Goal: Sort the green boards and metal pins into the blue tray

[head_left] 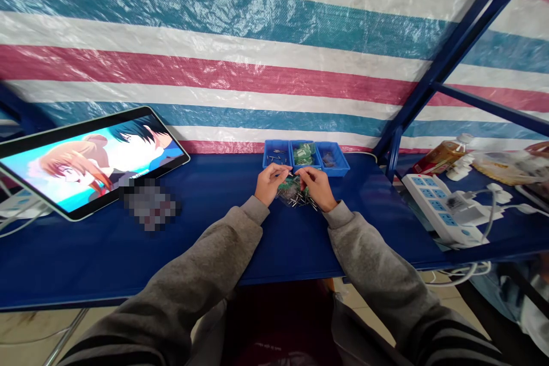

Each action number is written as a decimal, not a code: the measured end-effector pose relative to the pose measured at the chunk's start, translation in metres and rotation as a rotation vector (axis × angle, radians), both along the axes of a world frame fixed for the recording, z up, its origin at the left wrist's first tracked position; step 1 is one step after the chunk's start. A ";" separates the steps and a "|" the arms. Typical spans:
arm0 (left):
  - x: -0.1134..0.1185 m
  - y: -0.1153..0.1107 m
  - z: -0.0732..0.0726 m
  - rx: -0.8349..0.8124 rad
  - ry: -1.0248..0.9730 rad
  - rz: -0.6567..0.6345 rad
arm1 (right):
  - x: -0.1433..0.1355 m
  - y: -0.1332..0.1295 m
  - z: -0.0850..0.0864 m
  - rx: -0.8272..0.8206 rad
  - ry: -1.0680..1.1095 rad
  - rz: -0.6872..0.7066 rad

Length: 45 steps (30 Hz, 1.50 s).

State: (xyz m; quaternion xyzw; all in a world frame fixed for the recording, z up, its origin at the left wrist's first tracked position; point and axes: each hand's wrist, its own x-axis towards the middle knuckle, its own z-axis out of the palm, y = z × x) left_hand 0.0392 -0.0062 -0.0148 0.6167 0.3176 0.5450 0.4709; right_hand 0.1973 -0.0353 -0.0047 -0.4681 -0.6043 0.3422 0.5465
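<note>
Striped tarp backs a blue surface [180, 240]. At its middle, the left hand [269, 183] and right hand [317, 187] pinch small metal pins [295, 199] and green parts [290, 186]; these look light, stiff and slippery, best taken by fingertips. Trays [305, 155] sit at twelve o'clock.

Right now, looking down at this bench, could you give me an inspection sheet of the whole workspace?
Surface: blue table, a blurred patch on it.
Job's things: clear bag of small green parts and metal pins between the hands; three blue bins behind it, with pins, green parts and darker bits.
Clutter: tablet playing a cartoon, left; amber bottle and plastic bags, right.
Hands: left hand pinches a thin pin; right hand rests on the bag.
Cables: white power strip with plugs and white cords, right; white cords by the tablet.
Surroundings: striped tarp behind, blue metal frame on the right.
</note>
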 end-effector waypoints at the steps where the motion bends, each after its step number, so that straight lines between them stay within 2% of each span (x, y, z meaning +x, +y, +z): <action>1: -0.001 -0.001 0.001 0.014 0.031 -0.015 | 0.001 0.001 0.000 0.002 0.015 -0.023; 4: -0.002 -0.002 0.001 0.057 0.126 -0.038 | 0.003 0.002 0.001 0.019 0.046 -0.082; 9: -0.002 -0.001 -0.001 0.103 0.151 -0.034 | 0.004 0.002 0.001 0.043 0.029 -0.119; 15: -0.003 -0.001 0.000 0.102 0.153 0.047 | 0.004 0.001 0.002 0.048 0.035 -0.130; 19: -0.006 0.004 0.004 0.222 0.183 0.127 | 0.005 0.001 0.002 0.050 0.035 -0.131; 22: -0.008 0.024 0.016 0.369 0.353 0.216 | 0.005 0.000 0.003 0.053 0.040 -0.126; 25: -0.009 0.050 0.029 0.469 0.615 0.231 | 0.004 0.000 0.004 0.060 0.044 -0.128; 27: -0.009 0.059 0.032 0.512 0.746 0.312 | 0.005 -0.001 0.005 0.063 0.040 -0.136; 29: -0.011 0.057 0.029 0.542 0.831 0.365 | 0.006 -0.001 0.005 0.064 0.016 -0.147; 31: -0.016 0.047 0.022 0.582 0.868 0.327 | 0.008 0.000 0.005 0.063 -0.063 -0.171; 35: -0.027 0.023 0.006 0.613 0.952 0.076 | 0.013 0.005 0.001 0.054 -0.391 -0.229; 37: -0.031 0.017 0.002 0.604 1.016 0.007 | 0.015 0.007 -0.002 0.033 -0.516 -0.234; 40: -0.032 0.015 -0.002 0.590 1.089 -0.040 | 0.016 0.009 -0.004 0.022 -0.578 -0.237; 45: -0.031 0.018 -0.009 0.633 1.110 -0.071 | 0.016 0.008 -0.005 0.039 -0.557 -0.220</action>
